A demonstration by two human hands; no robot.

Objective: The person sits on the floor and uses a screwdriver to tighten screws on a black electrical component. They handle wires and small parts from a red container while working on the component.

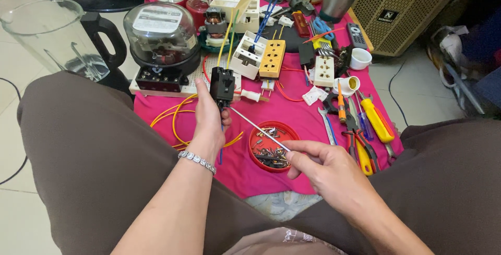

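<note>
My left hand (207,118) grips a small black electrical part (223,85) and holds it upright above the pink cloth (300,114). Yellow and blue wires (228,41) rise from its top. My right hand (322,167) pinches the handle end of a thin metal screwdriver (258,128), whose tip reaches the bottom of the black part. Under the shaft sits a red round lid (257,139) filled with several screws. A bracelet is on my left wrist.
On the cloth lie an electricity meter (160,36) on a white board, white and orange sockets (272,58), yellow cable (175,117), pliers and a yellow-handled screwdriver (378,122). A blender jug (49,38) stands left, a speaker (407,10) right. My knees flank the cloth.
</note>
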